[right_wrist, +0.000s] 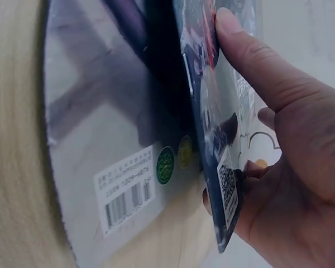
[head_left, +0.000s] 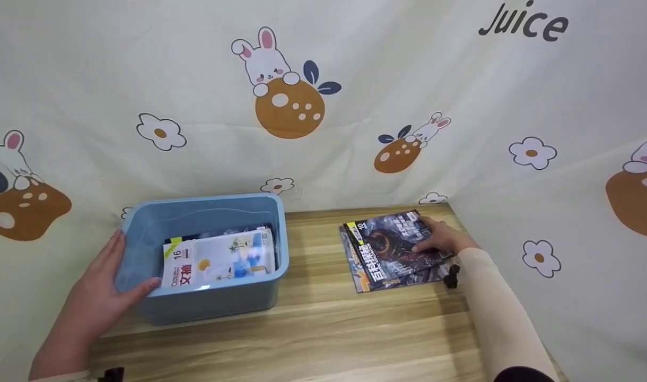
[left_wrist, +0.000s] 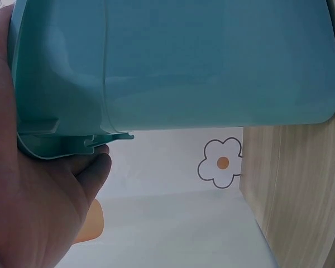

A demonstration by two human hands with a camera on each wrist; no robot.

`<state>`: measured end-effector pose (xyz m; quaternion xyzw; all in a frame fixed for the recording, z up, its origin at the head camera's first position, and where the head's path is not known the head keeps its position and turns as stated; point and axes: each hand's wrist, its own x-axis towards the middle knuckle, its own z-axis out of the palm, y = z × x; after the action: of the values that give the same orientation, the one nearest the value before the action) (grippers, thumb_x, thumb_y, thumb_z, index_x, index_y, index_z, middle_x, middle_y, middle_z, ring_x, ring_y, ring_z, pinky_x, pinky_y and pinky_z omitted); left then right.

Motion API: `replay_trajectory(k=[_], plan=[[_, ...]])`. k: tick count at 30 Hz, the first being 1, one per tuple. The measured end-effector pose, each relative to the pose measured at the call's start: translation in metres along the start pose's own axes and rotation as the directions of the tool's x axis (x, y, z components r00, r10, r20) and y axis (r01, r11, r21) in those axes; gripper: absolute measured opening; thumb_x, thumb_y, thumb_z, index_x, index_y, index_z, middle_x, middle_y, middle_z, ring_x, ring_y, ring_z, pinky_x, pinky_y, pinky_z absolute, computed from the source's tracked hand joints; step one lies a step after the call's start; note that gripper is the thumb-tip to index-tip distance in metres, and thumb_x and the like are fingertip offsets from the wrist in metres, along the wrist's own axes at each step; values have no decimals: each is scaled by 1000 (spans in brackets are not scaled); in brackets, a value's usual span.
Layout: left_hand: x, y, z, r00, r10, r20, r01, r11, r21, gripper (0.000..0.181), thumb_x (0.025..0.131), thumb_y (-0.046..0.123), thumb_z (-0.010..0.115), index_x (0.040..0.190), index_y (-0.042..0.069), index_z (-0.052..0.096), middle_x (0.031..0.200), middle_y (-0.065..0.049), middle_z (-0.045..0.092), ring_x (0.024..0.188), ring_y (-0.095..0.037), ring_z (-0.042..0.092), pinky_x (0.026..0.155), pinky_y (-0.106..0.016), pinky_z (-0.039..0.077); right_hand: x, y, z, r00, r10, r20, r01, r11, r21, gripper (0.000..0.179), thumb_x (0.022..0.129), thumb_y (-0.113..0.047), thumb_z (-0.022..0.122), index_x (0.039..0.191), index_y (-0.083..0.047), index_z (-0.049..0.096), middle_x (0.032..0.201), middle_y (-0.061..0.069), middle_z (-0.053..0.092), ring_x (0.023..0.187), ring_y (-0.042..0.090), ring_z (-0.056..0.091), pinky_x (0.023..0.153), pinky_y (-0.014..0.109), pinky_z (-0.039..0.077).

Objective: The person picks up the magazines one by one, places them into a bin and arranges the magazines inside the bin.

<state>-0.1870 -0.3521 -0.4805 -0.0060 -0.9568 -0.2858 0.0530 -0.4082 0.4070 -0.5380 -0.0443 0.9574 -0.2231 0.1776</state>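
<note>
At the left of the head view stands a blue plastic bin [head_left: 212,305]. My left hand [head_left: 98,289] grips its front-left corner, thumb on the front rim and fingers along the left side; the left wrist view shows the hand around the bin wall [left_wrist: 184,72]. A white-covered magazine [head_left: 223,260] lies inside on top of a darker one [head_left: 201,235]. To the right, my right hand [head_left: 445,239] pinches the right edge of a dark magazine [head_left: 382,244]. In the right wrist view this edge is raised off another magazine [right_wrist: 84,162], which lies flat with its barcode showing.
Both magazines on the right lie on a wood-grain tabletop [head_left: 313,334], which also runs between them and the bin. A pale cloth [head_left: 207,85] printed with rabbits, oranges and flowers hangs behind and on both sides, close to the bin and my right arm.
</note>
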Motion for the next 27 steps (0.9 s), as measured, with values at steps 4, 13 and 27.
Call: replay_trajectory(k=[4,13,27], plan=[[-1,1,0,1000,2,-2,-2,1000,2,126,96,69,74,177,6,0,183,-25,-2,163,-62,10,105,-93,28,-4,-5,-3,1000,-16,-8,15,1000,-28,122,88,-47,95,177,-7,22,174,38,23,161,62,15,130,73,19],[0,0,0,1000,6,-9,-6,1000,-1,126,96,69,74,177,7,0,183,-25,-1,163,-61,10,105,-93,30,-9,-6,-8,992,-118,-54,121,991,50,108,89,-31,96,172,0,34,169,36,39,150,53,47,126,63,38],[0,-1,1,1000,8,-11,-8,1000,9,126,96,69,74,177,7,0,184,-24,-2,163,-61,10,104,-93,30,-11,21,-2,989,-143,-34,140,837,528,89,100,-12,83,173,-2,33,174,36,26,117,30,68,92,31,63]])
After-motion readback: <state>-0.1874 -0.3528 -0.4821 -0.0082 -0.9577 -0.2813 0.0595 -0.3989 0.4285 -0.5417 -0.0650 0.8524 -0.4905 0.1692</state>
